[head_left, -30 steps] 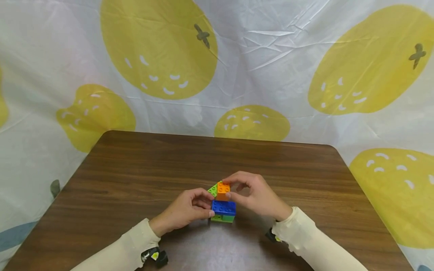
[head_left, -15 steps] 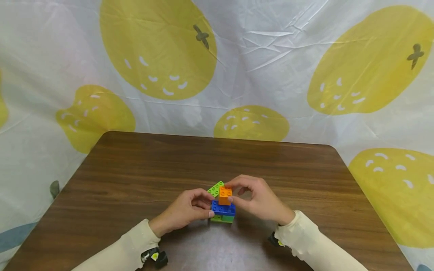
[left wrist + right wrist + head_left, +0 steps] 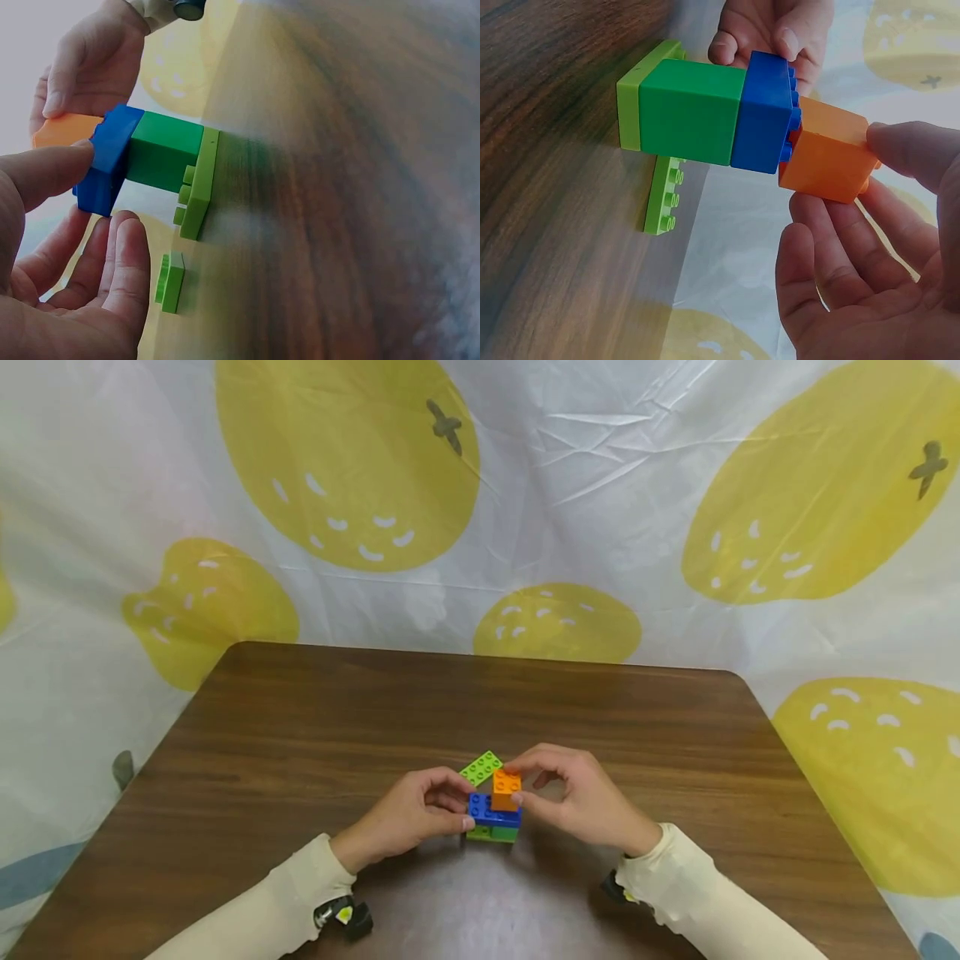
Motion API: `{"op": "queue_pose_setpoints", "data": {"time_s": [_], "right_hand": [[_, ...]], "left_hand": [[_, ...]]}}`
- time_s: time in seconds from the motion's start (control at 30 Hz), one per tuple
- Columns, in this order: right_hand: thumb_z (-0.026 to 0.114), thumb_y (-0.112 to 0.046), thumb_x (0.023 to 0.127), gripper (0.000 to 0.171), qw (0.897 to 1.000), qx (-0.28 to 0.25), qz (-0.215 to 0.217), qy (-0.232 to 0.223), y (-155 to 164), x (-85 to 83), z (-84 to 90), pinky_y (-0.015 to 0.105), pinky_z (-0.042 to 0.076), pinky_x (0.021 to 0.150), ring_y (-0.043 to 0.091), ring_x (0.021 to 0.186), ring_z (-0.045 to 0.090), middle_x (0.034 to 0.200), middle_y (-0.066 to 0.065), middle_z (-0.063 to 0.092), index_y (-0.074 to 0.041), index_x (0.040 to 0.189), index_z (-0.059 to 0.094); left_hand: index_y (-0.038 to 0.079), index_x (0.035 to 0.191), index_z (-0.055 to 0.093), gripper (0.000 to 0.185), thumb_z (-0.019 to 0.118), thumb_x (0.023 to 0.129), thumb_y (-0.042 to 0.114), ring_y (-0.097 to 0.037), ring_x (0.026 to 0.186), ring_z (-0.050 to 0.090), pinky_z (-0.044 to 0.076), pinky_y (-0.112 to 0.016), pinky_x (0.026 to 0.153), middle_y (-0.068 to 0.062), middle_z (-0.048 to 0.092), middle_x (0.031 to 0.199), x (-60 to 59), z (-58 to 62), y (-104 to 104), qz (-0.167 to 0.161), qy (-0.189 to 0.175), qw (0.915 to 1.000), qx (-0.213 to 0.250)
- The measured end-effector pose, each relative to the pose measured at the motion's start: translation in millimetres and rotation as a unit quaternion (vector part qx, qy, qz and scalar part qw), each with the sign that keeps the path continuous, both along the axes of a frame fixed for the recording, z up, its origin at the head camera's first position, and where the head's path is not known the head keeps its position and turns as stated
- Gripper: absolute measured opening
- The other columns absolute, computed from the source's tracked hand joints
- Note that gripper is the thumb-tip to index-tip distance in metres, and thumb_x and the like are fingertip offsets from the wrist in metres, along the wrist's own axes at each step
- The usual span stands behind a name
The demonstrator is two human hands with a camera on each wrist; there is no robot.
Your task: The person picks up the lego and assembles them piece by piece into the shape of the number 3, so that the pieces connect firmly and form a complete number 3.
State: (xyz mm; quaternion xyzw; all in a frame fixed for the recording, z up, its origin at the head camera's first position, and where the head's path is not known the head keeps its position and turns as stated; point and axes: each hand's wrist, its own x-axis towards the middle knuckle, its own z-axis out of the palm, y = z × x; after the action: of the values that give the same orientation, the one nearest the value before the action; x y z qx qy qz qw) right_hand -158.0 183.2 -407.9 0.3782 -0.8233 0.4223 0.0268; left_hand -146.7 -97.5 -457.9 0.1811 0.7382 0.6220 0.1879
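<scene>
The left hand (image 3: 408, 817) is resting on the brown counter (image 3: 300, 727), and its fingers are curling toward the small stack of bricks. In the left wrist view its thumb (image 3: 45, 176) is pressing against the side of the blue brick (image 3: 109, 161); the other fingers are lying loosely bent just beside the stack, not touching it. So this hand is pinching nothing; only the thumb is steadying the blue brick.

The stack is standing near the front middle of the counter. A light green plate (image 3: 630, 105) is lying at the bottom, a dark green brick (image 3: 690, 112) is sitting on it, and the blue brick is sitting on that one. A second light green plate (image 3: 481, 767) is lying flat on the counter just behind the stack.

The orange brick (image 3: 507, 788) is sitting tilted on the right part of the blue brick, not seated flat. The right hand (image 3: 581, 802) is pinching this orange brick between thumb and fingertips.
</scene>
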Motion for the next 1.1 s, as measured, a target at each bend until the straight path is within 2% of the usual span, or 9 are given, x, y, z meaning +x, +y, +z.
{"op": "queue_pose_setpoints", "data": {"time_s": [0.33, 0.8, 0.97, 1.1], "right_hand": [[0.082, -0.014, 0.093, 0.027, 1.000, -0.004, -0.004, -0.011, 2.3, 2.2, 1.1, 0.039, 0.064, 0.080, 0.011, 0.095, 0.071, 0.115, 0.000, 0.078, -0.014, 0.120, 0.077], [0.084, -0.012, 0.091, 0.030, 1.000, -0.002, -0.001, -0.012, 4.9, 2.2, -0.9, 0.038, 0.064, 0.080, 0.011, 0.094, 0.071, 0.113, -0.001, 0.077, -0.015, 0.120, 0.077], [0.084, -0.010, 0.089, 0.031, 1.000, 0.002, 0.001, -0.009, 5.5, 2.2, -0.7, 0.037, 0.064, 0.080, 0.017, 0.092, 0.072, 0.112, -0.002, 0.077, -0.015, 0.119, 0.077], [0.084, -0.011, 0.088, 0.032, 1.000, 0.006, 0.004, -0.006, 5.3, 2.9, 0.1, 0.036, 0.064, 0.080, 0.014, 0.092, 0.071, 0.112, -0.003, 0.077, -0.016, 0.119, 0.078]], "left_hand": [[0.004, 0.124, 0.069, 0.038, 0.085, 0.091, 0.016, -0.021, 0.102, 0.072, 0.061, -0.024, 0.083, -0.012, 0.073, 0.119, 0.5, 3.2, 0.1, 0.001, -0.001, 1.0000, -0.007], [-0.001, 0.124, 0.068, 0.039, 0.084, 0.092, 0.015, -0.021, 0.102, 0.072, 0.061, -0.024, 0.084, -0.017, 0.071, 0.121, 1.6, 3.9, -0.8, -0.002, 0.005, 1.0000, 0.000], [-0.002, 0.124, 0.067, 0.040, 0.084, 0.092, 0.014, -0.022, 0.102, 0.072, 0.061, -0.023, 0.084, -0.018, 0.072, 0.120, 1.9, 3.6, -1.0, -0.001, 0.002, 1.0000, 0.002], [-0.002, 0.124, 0.068, 0.040, 0.084, 0.092, 0.014, -0.021, 0.102, 0.072, 0.061, -0.023, 0.084, -0.018, 0.072, 0.120, 1.4, 2.2, -0.3, 0.000, 0.002, 1.0000, 0.000]]}}
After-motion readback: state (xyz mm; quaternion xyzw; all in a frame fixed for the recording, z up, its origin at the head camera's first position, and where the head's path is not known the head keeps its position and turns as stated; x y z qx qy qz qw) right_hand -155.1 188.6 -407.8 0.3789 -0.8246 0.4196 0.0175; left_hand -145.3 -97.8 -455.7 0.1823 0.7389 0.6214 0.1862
